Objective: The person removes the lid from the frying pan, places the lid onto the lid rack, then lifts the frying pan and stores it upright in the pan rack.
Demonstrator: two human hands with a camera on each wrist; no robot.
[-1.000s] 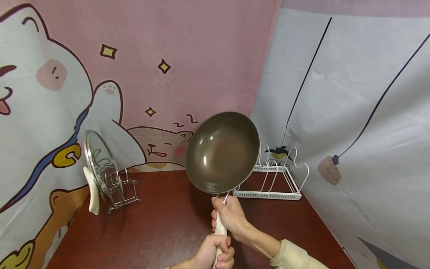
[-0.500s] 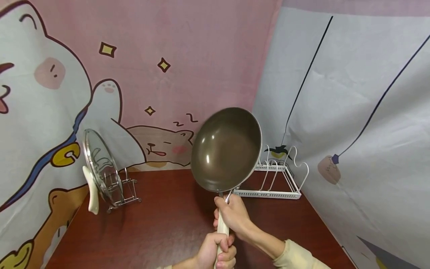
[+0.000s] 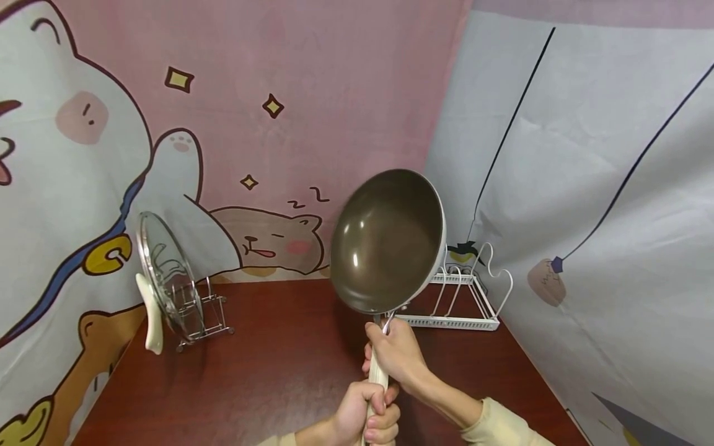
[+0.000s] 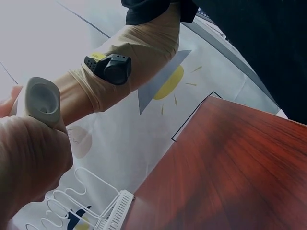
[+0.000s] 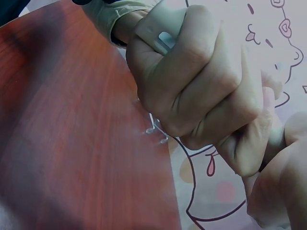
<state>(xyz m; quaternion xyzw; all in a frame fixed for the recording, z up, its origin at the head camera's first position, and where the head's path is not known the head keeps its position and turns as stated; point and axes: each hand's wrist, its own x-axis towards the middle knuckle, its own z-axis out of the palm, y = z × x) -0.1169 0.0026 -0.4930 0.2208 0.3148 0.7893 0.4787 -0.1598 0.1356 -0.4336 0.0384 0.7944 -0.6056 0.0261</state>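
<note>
A deep frying pan (image 3: 390, 241) with a brown inside stands tilted in the air above the table, its inside facing the head camera. My right hand (image 3: 397, 353) grips the upper part of its cream handle (image 3: 379, 373), close to the pan body. Lower down, my left hand (image 3: 368, 412) wraps its fingers round the handle near its end. The left wrist view shows the hollow handle end (image 4: 43, 101) sticking out of that fist. Both hands appear in the right wrist view, the left one (image 5: 192, 86) in the middle.
Behind the pan, partly covered by it, a white wire rack (image 3: 457, 322) stands on the red-brown table (image 3: 268, 371). At the left a glass lid (image 3: 167, 279) with a cream handle leans in a small metal rack (image 3: 214, 328). Printed cloth (image 3: 334, 93) hangs behind.
Both hands have carried the pan a little to the right and slightly up, turning it so more of its outer right side shows. The grip has stayed the same.
</note>
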